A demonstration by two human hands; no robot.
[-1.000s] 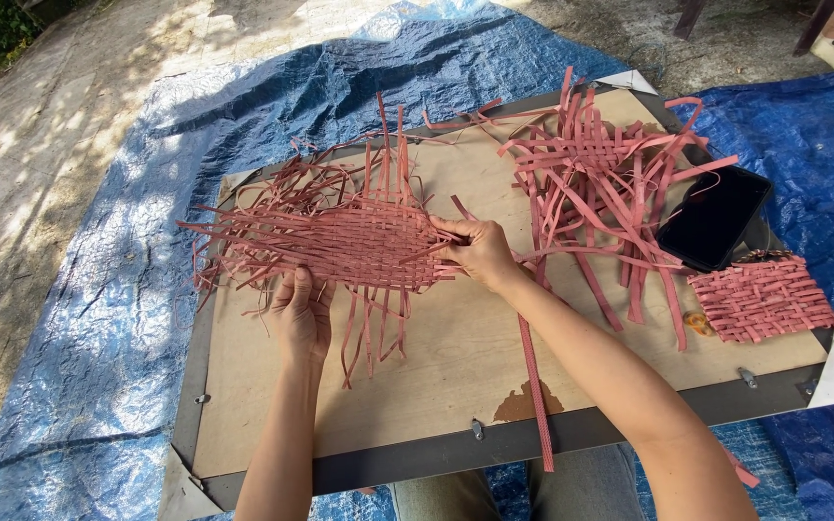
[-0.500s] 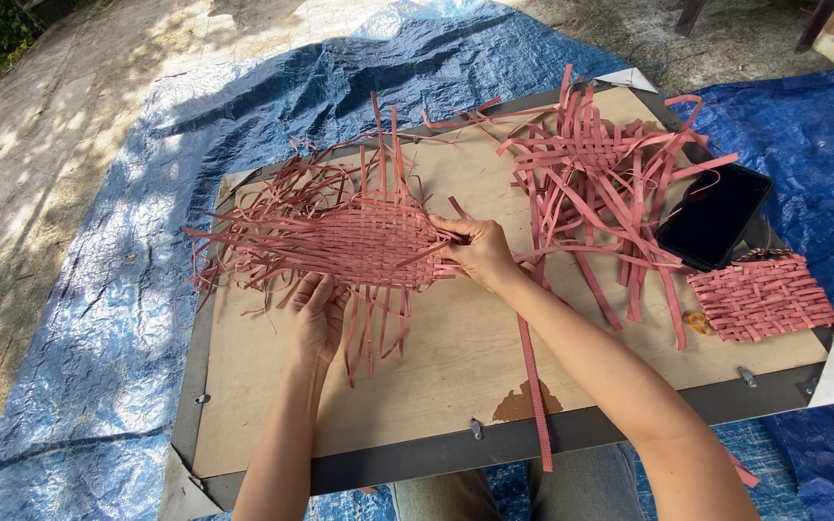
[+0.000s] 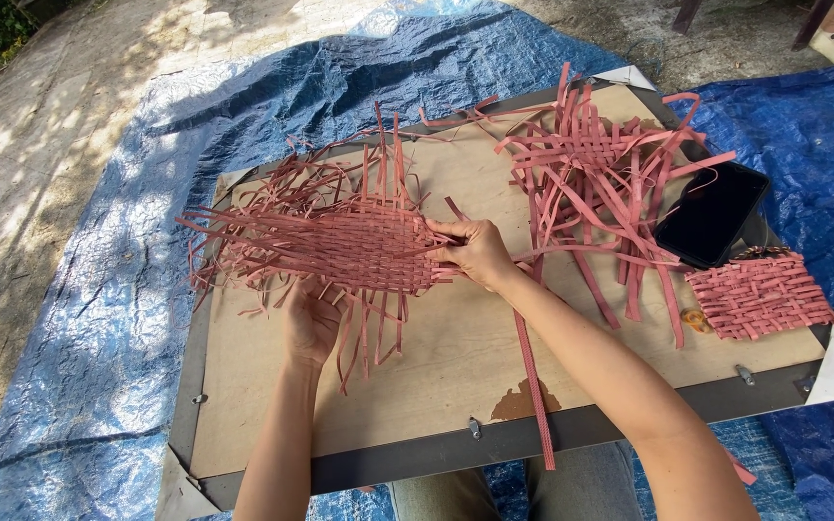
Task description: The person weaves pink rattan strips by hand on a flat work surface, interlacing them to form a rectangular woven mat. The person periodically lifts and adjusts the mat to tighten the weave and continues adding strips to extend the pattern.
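L hand (image 3: 309, 323): I see it palm-up under the near edge of the half-woven mat (image 3: 340, 241), fingers spread & touching the hanging strips; supporting from below, not clenched. Can't tell if any strip is pinched.
R hand (image 3: 475, 253): at the mat's right edge, thumb & fingers pinched on strip ends there; grip closed on the weave.
Mat: pink-red flat strips, dense woven middle, loose ends sticking out all sides; sits on the left-centre of the board, near edge lifted a bit by the L hand.
Board (image 3: 456, 367): tan wood panel w/ dark frame & small metal clips along the near rim, lying on a blue tarp (image 3: 98, 318).
Loose strip (image 3: 531, 376): one long strip runs from near the R wrist down past the board's near edge.
2nd weave (image 3: 596, 164): another loose tangle of the same strips, far right of board, apart from the mat.
Small finished square (image 3: 760, 294): tight woven piece at the right edge of the board.
Phone (image 3: 713, 212): dark, screen up, just beside the 2nd weave, touching the small square's far side.
Ground: I see sunlit concrete beyond the tarp, top left.
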